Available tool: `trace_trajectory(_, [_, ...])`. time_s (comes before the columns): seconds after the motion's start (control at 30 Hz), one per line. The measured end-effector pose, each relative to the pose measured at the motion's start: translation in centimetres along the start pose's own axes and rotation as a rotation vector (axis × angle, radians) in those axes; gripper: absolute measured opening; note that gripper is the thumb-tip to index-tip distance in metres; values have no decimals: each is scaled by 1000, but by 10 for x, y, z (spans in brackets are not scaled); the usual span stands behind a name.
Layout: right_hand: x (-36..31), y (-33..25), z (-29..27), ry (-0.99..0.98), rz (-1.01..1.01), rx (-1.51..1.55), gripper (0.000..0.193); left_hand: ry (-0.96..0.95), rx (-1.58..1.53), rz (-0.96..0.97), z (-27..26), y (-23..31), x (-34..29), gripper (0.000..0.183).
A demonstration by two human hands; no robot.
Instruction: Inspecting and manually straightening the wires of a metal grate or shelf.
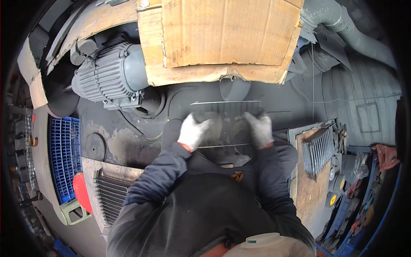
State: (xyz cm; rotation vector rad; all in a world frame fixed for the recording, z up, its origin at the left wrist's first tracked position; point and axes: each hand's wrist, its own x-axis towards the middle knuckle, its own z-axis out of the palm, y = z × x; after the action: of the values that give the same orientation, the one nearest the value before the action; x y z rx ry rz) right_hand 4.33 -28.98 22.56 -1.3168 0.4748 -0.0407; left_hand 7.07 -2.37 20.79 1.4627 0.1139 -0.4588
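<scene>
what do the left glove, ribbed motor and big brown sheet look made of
Left glove: probably knitted fabric, matte white, going by its red cuff edge; blur hides any weave.
Ribbed motor: likely metal, dull grey, judging by its fins.
Brown sheet: likely cardboard, matte, with creases and a ragged lower edge.

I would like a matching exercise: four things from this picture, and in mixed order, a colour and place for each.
Things:
1. Finned electric motor
2. Cardboard
3. Plastic crate
4. Gloved left hand

Descriptions:
A. blue, at the left side
B. white, near the centre
C. grey, upper left
D. brown, top centre

Pairs: 1-C, 2-D, 3-A, 4-B
</scene>
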Motion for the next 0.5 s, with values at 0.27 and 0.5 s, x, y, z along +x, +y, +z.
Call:
trace_trajectory(0.27, [-17,20,37,-85,140,-9,17,115,-7,-28,-53,9,-33,33])
trace_trajectory(0.5, [-79,-30,7,-133,115,46,27,87,-154,55,-15,33,-68,27])
